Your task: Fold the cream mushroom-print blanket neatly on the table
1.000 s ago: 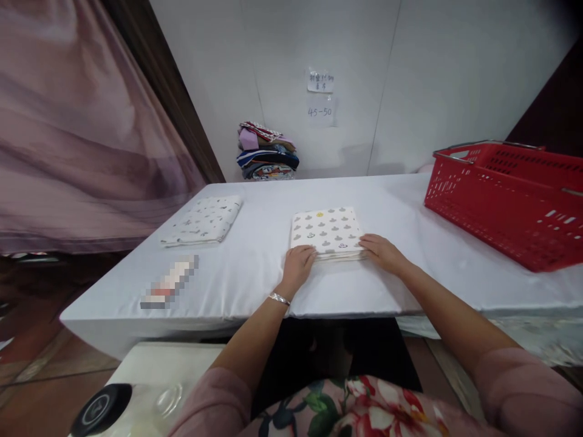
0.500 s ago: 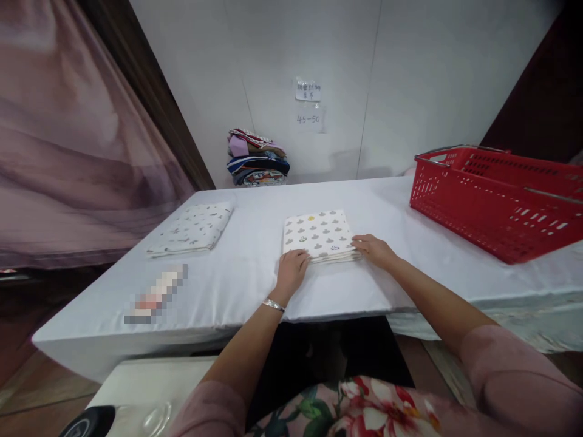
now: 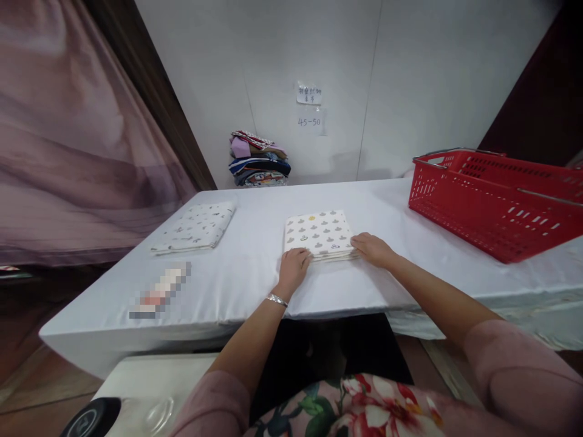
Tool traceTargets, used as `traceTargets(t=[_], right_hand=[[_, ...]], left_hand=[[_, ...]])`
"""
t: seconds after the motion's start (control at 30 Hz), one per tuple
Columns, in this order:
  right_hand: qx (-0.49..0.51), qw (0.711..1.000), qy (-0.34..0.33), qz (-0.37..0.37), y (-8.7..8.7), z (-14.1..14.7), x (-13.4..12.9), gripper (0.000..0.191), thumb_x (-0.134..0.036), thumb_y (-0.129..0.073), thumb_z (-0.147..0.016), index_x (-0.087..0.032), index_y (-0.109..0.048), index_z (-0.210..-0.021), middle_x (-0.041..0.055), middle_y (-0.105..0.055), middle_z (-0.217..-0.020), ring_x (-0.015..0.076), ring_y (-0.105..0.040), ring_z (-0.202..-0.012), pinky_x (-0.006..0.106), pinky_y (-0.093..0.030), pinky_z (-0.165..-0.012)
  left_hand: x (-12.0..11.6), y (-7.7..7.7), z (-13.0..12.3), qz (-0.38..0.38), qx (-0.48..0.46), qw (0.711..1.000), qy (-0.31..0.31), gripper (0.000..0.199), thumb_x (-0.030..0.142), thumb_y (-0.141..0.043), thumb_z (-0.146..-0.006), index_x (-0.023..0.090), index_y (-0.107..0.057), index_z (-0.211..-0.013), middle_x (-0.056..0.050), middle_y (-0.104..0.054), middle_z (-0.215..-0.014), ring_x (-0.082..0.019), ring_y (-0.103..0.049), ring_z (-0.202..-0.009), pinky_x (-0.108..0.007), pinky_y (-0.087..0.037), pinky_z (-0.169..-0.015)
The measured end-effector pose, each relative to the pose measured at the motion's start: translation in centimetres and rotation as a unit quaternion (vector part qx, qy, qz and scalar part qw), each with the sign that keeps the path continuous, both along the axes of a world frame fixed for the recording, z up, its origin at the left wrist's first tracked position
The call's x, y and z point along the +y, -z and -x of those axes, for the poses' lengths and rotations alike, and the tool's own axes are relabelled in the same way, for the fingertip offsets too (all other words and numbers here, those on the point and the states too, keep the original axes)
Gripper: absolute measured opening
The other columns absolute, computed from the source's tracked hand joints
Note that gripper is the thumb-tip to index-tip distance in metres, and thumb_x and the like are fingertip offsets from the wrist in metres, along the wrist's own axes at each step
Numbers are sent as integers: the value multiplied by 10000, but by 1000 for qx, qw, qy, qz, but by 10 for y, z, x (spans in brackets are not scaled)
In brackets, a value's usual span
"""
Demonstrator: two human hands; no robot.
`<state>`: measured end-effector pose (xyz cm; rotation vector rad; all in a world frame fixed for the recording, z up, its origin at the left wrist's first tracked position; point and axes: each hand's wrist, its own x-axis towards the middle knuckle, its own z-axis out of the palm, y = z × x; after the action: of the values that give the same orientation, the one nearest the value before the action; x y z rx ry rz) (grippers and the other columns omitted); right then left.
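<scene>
A folded white cloth (image 3: 317,233) printed with grey cloud-like shapes lies flat in the middle of the white-covered table. At its near left corner, my left hand (image 3: 294,268), with a silver bracelet on the wrist, has its fingers closed on the edge. My right hand (image 3: 371,249) holds the near right corner, fingertips on top and the thumb out of sight. Layers of the fold show along the front edge between both hands. To the left lies a second folded white cloth (image 3: 195,226) with small dark prints.
A red plastic basket (image 3: 492,206) with metal handles stands on the right of the table (image 3: 255,273). Stacked folded fabrics (image 3: 259,159) sit at the back by the wall. A pixelated oblong item (image 3: 161,290) lies at left front. Paper signs (image 3: 310,108) hang on the wall.
The camera view has shifted slightly. Both hands stay at the near corners of the folded cloth, which keeps its place and shape on the table.
</scene>
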<state>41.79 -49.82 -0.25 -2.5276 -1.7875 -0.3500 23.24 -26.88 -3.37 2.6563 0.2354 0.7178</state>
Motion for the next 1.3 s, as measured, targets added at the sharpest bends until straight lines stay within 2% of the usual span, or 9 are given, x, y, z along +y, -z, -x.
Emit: traceTargets(t=[0.2, 0.33, 0.47, 0.6, 0.7, 0.8, 1.0, 1.1, 1.3], right_hand=[[-27, 997, 49, -57, -18, -6, 9, 245, -127, -444, -866, -162, -638, -1012, 103, -631, -1089, 227, -500, -1024, 318, -394, -804], [-12, 999, 26, -22, -1, -9, 7, 255, -114, -440, -869, -174, -649, -1003, 90, -637, -1097, 215, -506, -1037, 310, -406, -798], [-18, 999, -9, -27, 13, -11, -1, 282, -147, -414, -901, -180, -635, -1072, 85, -617, -1160, 220, -490, -1078, 321, -421, -806], [-43, 999, 14, -27, 0, -7, 2, 265, -144, -432, -890, -179, -645, -1045, 95, -609, -1149, 232, -483, -1031, 321, -420, -780], [-71, 994, 54, -68, -14, -4, 12, 280, -99, -463, -849, -186, -638, -1050, 101, -611, -1105, 227, -472, -983, 303, -408, -761], [-82, 990, 55, -104, -13, -2, 18, 323, -81, -435, -853, -175, -614, -1105, 99, -603, -1116, 222, -463, -977, 304, -399, -781], [-19, 1000, 3, -15, 17, 3, 0, 348, -138, -382, -894, -175, -583, -1175, 95, -587, -1163, 222, -484, -1016, 332, -400, -822], [-9, 1000, -6, -3, 14, 6, -5, 335, -196, -400, -899, -158, -569, -1187, 118, -577, -1164, 237, -486, -1021, 352, -399, -820], [-22, 1000, 4, 8, 2, 11, 6, 283, -283, -459, -896, -138, -604, -1092, 140, -589, -1102, 262, -489, -1028, 358, -388, -804]], left_hand=[[-3, -2, -1, -3, 7, 1000, -8, 222, 281, -480, -913, 239, -683, -990, -29, -657, -1080, -196, -551, -1052, -396, -381, -948], [-5, 0, 1, -12, 1, 1000, -6, 215, 274, -487, -908, 243, -676, -1005, -29, -651, -1094, -195, -544, -1062, -394, -376, -953], [-5, 3, 2, -22, -11, 1000, -2, 207, 252, -511, -892, 244, -668, -1028, -34, -646, -1099, -196, -541, -1067, -390, -373, -961], [-5, 3, 1, -14, -9, 1000, -4, 212, 256, -493, -901, 242, -669, -1018, -34, -649, -1089, -192, -544, -1061, -390, -373, -960], [-6, 2, 1, -3, -7, 1000, -16, 222, 272, -471, -911, 238, -671, -1003, -34, -650, -1082, -190, -546, -1052, -389, -373, -957], [-7, 3, 1, 2, -13, 1000, -25, 226, 275, -464, -914, 233, -669, -999, -34, -649, -1077, -188, -544, -1047, -388, -372, -959], [-8, 6, 1, 3, -22, 1000, -17, 227, 269, -466, -912, 235, -666, -1014, -34, -645, -1087, -191, -537, -1058, -393, -370, -968], [-9, 6, 2, 3, -24, 999, -22, 227, 264, -463, -912, 234, -665, -1012, -38, -643, -1089, -192, -534, -1058, -397, -365, -975], [-6, 5, 6, -12, -23, 1000, 6, 239, 241, -553, -856, 235, -624, -1085, -45, -622, -1133, -206, -514, -1089, -400, -368, -985]])
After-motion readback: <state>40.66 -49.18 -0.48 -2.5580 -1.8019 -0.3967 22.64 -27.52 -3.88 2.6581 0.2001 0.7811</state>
